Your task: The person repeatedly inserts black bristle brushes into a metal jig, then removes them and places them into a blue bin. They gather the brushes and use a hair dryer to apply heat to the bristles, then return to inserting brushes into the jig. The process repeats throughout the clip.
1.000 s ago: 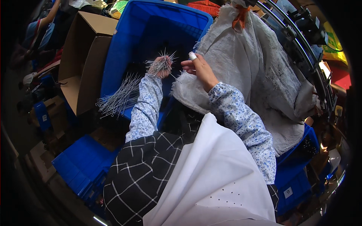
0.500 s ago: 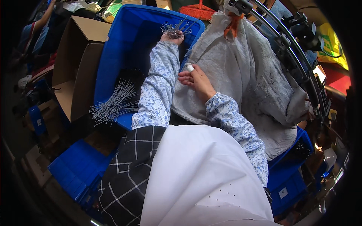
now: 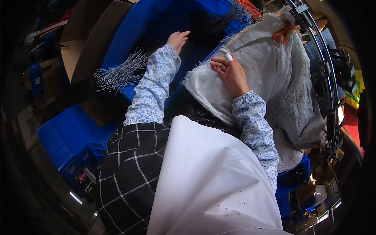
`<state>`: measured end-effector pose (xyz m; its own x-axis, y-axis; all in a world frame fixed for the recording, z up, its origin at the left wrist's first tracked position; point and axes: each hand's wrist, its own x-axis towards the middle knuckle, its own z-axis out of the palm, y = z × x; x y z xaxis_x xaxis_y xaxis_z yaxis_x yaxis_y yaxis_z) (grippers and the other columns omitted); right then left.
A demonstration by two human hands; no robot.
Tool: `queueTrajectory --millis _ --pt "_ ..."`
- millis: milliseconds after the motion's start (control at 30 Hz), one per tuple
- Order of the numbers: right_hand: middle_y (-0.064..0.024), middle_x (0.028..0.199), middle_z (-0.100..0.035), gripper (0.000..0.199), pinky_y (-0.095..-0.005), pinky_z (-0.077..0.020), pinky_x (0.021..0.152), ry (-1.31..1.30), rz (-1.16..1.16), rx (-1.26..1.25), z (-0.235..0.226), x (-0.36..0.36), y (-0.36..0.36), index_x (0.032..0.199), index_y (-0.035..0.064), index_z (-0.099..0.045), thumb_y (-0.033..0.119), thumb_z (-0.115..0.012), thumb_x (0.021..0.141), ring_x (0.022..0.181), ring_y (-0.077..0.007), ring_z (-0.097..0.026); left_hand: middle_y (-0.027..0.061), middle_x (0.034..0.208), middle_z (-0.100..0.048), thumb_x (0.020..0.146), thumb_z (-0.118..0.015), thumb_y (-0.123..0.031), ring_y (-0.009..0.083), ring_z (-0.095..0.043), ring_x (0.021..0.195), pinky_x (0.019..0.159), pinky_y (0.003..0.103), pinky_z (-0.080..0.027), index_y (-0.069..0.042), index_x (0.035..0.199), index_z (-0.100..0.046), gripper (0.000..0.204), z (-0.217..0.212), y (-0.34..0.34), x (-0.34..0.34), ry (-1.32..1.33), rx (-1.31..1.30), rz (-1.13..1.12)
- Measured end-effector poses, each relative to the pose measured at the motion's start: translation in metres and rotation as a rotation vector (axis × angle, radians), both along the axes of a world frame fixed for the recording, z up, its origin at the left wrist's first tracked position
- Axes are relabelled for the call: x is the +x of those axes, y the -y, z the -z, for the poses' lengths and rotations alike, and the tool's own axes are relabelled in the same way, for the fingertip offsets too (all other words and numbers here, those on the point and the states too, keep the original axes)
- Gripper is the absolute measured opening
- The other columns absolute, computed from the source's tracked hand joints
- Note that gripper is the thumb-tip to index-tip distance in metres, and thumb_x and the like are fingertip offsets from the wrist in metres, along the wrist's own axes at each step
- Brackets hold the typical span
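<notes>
My left hand point(image 3: 178, 40) hangs over the blue plastic bin point(image 3: 156, 15), its fingers stretched out with nothing in them. A bundle of thin metal wires with looped ends point(image 3: 124, 71) lies across the bin's near left corner. Another bunch of such looped wires point(image 3: 234, 16) lies at the far right end, away from both hands. My right hand point(image 3: 232, 75), with white wrapping on one finger, is loosely open and empty. It is over a grey-white woven sack point(image 3: 258, 58); whether it touches the cloth I cannot tell.
An open cardboard box point(image 3: 92, 43) stands left of the bin. A curved black metal frame point(image 3: 325, 58) rises along the right side. Stacked blue crates point(image 3: 72, 135) are at lower left, and another blue bin point(image 3: 291, 181) sits beneath the sack's right side.
My left hand has let go of its bunch of looped wires, which now lies at the bin's far right end, and has drawn back nearer. The view has shifted.
</notes>
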<state>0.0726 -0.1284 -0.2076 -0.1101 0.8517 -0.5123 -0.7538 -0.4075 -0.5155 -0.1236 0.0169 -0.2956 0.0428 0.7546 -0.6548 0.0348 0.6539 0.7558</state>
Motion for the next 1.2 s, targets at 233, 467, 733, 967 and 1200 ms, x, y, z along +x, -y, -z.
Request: queueTrajectory --millis 233,467,733,967,1200 --pt "-0.0139 0.095 -0.052 0.035 -0.0286 -0.0434 0.081 0.056 0.009 -0.010 -0.002 0.001 0.001 0.115 0.0004 -0.032 0.025 -0.031 0.090 0.085 -0.0175 -0.054 0.0195 0.136 -0.009 0.053 -0.066 -0.061 0.0279 -0.007 0.127 0.103 0.039 -0.003 -0.005 0.131 0.002 0.118 -0.046 -0.003 -0.210 -1.646 -0.386 1.099" --pt "-0.0145 0.098 -0.051 0.036 -0.0279 -0.0426 0.082 0.141 -0.040 0.010 0.005 -0.001 0.002 0.116 -0.0001 -0.030 0.026 -0.031 0.090 0.087 -0.0175 -0.053 0.0172 0.134 -0.018 0.047 -0.071 -0.056 0.0304 -0.020 0.123 0.100 0.045 -0.020 -0.006 0.132 -0.005 0.119 -0.061 -0.017 -0.211 -1.491 -0.922 1.303" --pt "-0.0133 0.099 -0.050 0.037 -0.0274 -0.0422 0.083 0.196 -0.067 0.015 0.004 -0.001 0.000 0.117 0.0010 -0.032 0.027 -0.033 0.090 0.088 -0.0171 -0.053 0.0148 0.133 -0.022 0.051 -0.064 -0.062 0.0286 -0.024 0.122 0.100 0.044 -0.021 -0.008 0.130 -0.019 0.106 -0.056 -0.001 -0.230 -1.348 -0.872 1.350" --pt "-0.0133 0.100 -0.050 0.039 -0.0275 -0.0416 0.085 0.182 -0.068 0.053 0.009 -0.002 0.002 0.116 0.0010 -0.035 0.029 -0.035 0.089 0.090 -0.0179 -0.053 0.0158 0.134 -0.020 0.054 -0.057 -0.064 0.0278 -0.022 0.123 0.101 0.039 -0.019 -0.004 0.130 -0.016 0.105 -0.056 0.033 -0.222 -1.202 -0.840 1.322" --pt "-0.0135 0.100 -0.051 0.037 -0.0277 -0.0414 0.085 0.146 -0.063 0.074 0.007 0.000 0.003 0.115 0.0013 -0.036 0.028 -0.035 0.090 0.090 -0.0182 -0.053 0.0189 0.126 -0.035 0.054 -0.057 -0.065 0.0295 -0.034 0.117 0.097 0.035 -0.025 0.004 0.121 -0.036 0.098 -0.065 0.085 -0.186 -0.965 -0.907 1.123"
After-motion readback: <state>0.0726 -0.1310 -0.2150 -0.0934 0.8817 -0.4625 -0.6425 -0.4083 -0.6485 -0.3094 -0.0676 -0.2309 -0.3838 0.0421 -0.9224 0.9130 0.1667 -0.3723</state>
